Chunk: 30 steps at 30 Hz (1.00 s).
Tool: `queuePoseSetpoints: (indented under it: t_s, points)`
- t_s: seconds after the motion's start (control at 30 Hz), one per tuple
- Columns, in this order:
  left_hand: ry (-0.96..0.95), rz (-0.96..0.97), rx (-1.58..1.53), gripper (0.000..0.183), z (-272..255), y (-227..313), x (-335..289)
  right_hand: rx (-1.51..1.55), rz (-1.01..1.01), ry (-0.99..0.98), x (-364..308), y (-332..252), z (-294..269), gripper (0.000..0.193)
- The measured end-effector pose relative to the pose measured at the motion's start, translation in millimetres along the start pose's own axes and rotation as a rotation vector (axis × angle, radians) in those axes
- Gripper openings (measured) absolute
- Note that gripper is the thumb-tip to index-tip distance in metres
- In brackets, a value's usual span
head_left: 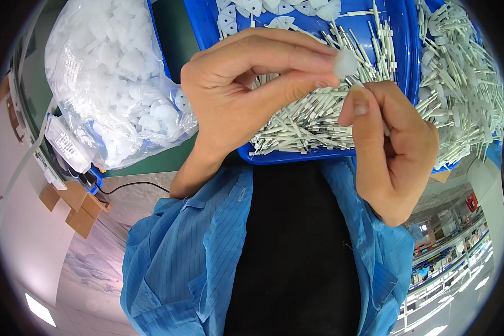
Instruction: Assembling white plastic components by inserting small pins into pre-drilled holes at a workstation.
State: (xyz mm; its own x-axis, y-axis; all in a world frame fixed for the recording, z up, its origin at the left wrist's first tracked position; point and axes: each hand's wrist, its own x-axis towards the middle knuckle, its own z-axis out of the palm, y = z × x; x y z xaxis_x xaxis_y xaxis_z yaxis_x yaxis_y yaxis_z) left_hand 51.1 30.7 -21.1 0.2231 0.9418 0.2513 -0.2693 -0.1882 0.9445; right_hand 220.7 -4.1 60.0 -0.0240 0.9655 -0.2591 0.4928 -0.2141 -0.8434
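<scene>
Between thumb and forefinger, my left hand point(246, 84) pinches a small translucent white plastic piece point(346, 64). My right hand point(395, 140) is closed around a thin white rod point(354, 82), its metal-looking tip up against the lower side of the plastic piece. Whether the tip has entered the piece, I cannot tell. Both hands are raised over a blue tray point(297, 159) heaped with loose white rods point(313, 126). Flat, fan-shaped white plastic pieces point(281, 22) with small holes lie at the tray's far side.
To the left, a large clear bag point(117, 84) full of white plastic pieces rests on the green table point(145, 159). A second heap of rods joined to plastic pieces point(459, 84) stands on the right. A black cable point(134, 183) and an open cardboard box point(75, 204) are at lower left.
</scene>
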Motion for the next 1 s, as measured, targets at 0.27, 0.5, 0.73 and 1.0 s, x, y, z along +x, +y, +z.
queuePoseSetpoints:
  t_s: [0.27, 0.5, 0.73, 1.0]
  points:
    - [-0.054, 0.007, 0.043, 0.02, 1, 0, 3, -0.015, 0.015, 0.004, -1, -2, -1, 0.019]
    - [-0.001, -0.056, -0.192, 0.029, 7, 0, 2, -0.027, -0.06, 0.054, -3, -1, 6, 0.017]
    - [-0.011, 0.071, 0.098, 0.028, 5, 3, 1, -0.011, -0.037, 0.018, -4, -8, -2, 0.02]
    - [-0.107, 0.069, 0.31, 0.028, -2, -5, 3, -0.04, 0.052, -0.08, 1, -8, -10, 0.019]
